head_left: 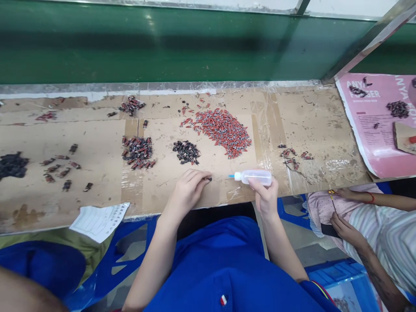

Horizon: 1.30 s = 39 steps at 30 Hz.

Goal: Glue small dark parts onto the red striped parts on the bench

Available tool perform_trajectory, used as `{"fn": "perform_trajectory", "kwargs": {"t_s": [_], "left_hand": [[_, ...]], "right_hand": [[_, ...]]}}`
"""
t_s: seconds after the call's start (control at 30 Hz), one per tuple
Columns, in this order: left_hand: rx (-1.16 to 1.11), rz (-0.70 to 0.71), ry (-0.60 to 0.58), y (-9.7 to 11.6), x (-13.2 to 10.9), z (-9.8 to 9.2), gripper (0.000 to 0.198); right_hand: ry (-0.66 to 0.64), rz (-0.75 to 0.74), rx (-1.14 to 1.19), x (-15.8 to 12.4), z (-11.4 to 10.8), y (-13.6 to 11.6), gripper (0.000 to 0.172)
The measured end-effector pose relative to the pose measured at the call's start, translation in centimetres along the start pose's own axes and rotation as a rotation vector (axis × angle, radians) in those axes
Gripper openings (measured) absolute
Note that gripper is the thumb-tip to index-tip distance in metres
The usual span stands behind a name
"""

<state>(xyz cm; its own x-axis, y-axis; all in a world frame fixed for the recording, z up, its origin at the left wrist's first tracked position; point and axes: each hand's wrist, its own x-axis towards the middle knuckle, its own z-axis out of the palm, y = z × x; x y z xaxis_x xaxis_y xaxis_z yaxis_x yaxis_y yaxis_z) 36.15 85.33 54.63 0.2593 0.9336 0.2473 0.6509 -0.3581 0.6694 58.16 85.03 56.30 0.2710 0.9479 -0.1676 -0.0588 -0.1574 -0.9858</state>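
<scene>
Between the fingertips of my left hand [188,190] is a small dark part [208,178], its far end poking out to the right. My right hand [267,197] is wrapped round a clear squeeze bottle [256,177] with a white cap and a thin blue tip. The bottle lies level, its tip pointing left towards the small part, with a gap between them. Beyond my left hand sits a pile of small black parts [186,152]. Farther back spreads a large heap of small red-and-silver parts [224,132].
Clusters of red-and-black pieces [138,151] lie left on the cardboard-covered bench [97,151]; several more [295,156] lie right. A paper sheet [100,221] overhangs the front edge. A green panel [162,45] stands behind. At right a co-worker's hands [344,227] hold something thin.
</scene>
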Motion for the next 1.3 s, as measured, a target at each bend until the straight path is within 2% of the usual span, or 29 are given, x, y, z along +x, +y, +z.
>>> {"fn": "perform_trajectory", "kwargs": {"t_s": [0.13,0.37,0.73,1.0,1.3], "left_hand": [[-0.057,-0.1,0.073,0.2,-0.2,0.5,0.013],[-0.149,-0.2,0.13,0.5,-0.3,0.6,0.017],[-0.152,-0.165,0.123,0.5,-0.2,0.5,0.014],[-0.116,-0.108,0.146,0.4,-0.2,0.5,0.015],[-0.11,-0.101,0.158,0.4,-0.2,0.6,0.014]], "right_hand": [[-0.051,-0.023,-0.023,-0.1,1.9,0.2,0.028],[-0.015,-0.042,-0.121,-0.3,3.6,0.8,0.026],[-0.045,-0.032,-0.147,-0.2,3.7,1.3,0.026],[0.007,-0.063,-0.158,-0.3,3.6,1.1,0.026],[-0.042,-0.052,-0.149,-0.2,3.6,1.4,0.025]]}}
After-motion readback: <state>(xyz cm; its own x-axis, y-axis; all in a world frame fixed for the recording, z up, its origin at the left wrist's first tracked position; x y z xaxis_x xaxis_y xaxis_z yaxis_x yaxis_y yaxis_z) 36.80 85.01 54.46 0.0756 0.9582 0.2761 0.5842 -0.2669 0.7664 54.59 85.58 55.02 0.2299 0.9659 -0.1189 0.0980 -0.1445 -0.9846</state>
